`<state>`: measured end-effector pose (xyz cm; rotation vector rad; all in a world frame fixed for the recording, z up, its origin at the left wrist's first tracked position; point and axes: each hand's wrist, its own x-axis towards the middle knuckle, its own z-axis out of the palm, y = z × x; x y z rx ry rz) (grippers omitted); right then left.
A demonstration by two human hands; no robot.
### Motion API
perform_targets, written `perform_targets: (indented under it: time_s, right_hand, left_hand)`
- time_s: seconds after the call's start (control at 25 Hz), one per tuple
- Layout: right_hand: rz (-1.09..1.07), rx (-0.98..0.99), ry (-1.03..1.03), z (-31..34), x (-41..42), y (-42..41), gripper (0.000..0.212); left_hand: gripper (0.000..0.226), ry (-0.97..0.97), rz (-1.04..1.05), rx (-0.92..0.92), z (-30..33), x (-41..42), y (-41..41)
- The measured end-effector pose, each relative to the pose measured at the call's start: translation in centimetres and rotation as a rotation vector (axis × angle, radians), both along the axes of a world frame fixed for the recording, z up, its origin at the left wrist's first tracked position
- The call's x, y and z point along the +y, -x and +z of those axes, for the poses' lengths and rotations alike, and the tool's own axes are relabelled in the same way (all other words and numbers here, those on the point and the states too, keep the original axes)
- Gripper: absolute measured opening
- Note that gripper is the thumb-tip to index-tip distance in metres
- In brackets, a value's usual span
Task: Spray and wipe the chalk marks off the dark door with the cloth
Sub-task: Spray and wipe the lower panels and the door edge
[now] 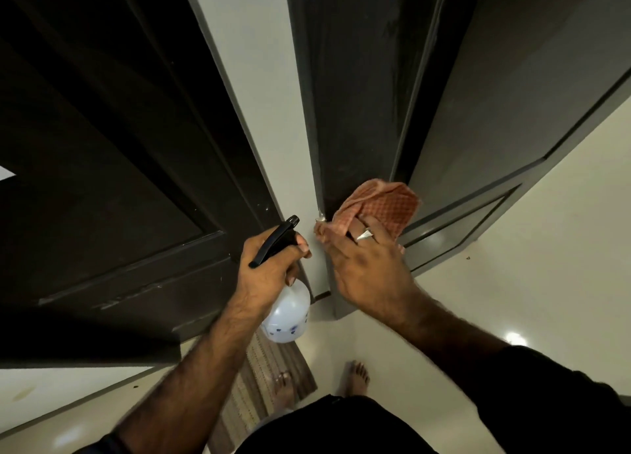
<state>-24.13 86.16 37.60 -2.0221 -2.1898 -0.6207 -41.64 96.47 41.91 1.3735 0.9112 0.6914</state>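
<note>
My left hand (269,266) grips the black trigger head of a white spray bottle (286,313), which hangs below the fist in front of the pale wall strip. My right hand (367,262) presses an orange checked cloth (379,204) with straight fingers against the lower part of the dark door (358,95). A ring shows on one finger. Faint pale smears run down the door panel above the cloth. A small white mark (320,216) sits at the door's left edge beside the cloth.
A second dark door (102,146) fills the left side. A pale wall strip (273,112) separates the two doors. Below, my bare feet (355,378) stand on a glossy tiled floor (512,283) beside a striped mat (259,385).
</note>
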Motion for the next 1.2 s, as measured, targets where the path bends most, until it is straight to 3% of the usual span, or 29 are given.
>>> perform_targets:
  time_s: [0.04,0.12,0.24,0.28,0.4,0.44,0.48,0.52,0.72,0.8,0.88,0.96,1.08,1.2]
  right_hand:
    - [0.039,-0.113,0.091,0.0,-0.2,0.0,0.053]
    - [0.067,-0.192,0.059,-0.3,-0.6,-0.6,0.054]
    - [-0.015,0.042,-0.194,-0.4,-0.5,-1.9,0.047]
    - [-0.111,0.256,-0.265,-0.2,-0.3,-2.0,0.042]
    - [-0.53,1.304,-0.448,1.1,1.5,-0.8,0.034]
    - [-0.6,1.459,-0.493,1.4,2.1,-0.2,0.034]
    - [-0.613,1.419,-0.512,1.6,2.2,0.4,0.035]
    - [-0.577,1.22,-0.511,1.0,1.9,0.9,0.037]
    - [-0.227,0.051,-0.165,-3.2,-0.3,0.7,0.045]
    - [-0.091,-0.139,-0.02,-3.7,-0.9,-0.7,0.062]
    - [-0.036,-0.09,-0.015,-2.9,-0.9,-1.6,0.056]
    - [-0.145,0.275,-0.169,-1.7,-0.2,-1.3,0.044]
    - [-0.482,1.275,-0.474,-0.1,1.7,-0.4,0.032]
    - [-0.682,2.138,-0.527,0.8,2.5,-0.2,0.03]
  left_hand:
    - [0.012,-0.003,-0.01,-0.001,0.1,0.3,0.0]
    - [0.013,0.008,-0.031,-0.016,0.4,0.8,0.3]
    - [0.017,0.018,-0.063,-0.02,0.6,1.9,1.6]
    - [0.017,0.018,-0.074,-0.017,0.6,2.3,2.1]
    - [0.014,0.01,-0.104,-0.013,0.5,3.4,3.4]
    - [0.013,0.009,-0.107,-0.009,0.4,3.7,3.7]
    - [0.012,0.008,-0.109,-0.006,0.4,4.0,3.9]
    - [0.012,0.007,-0.111,-0.008,0.4,4.3,4.0]
    - [0.008,0.012,-0.165,-0.019,0.3,5.0,3.2]
    - [0.01,0.025,-0.187,-0.022,0.3,4.9,2.3]
    - [0.012,0.031,-0.197,-0.029,0.4,4.7,1.5]
    - [0.013,0.028,-0.209,-0.031,0.5,4.6,1.0]
    - [0.012,0.011,-0.217,-0.009,0.6,4.4,0.4]
    - [0.009,-0.012,-0.209,0.03,0.7,4.4,0.0]
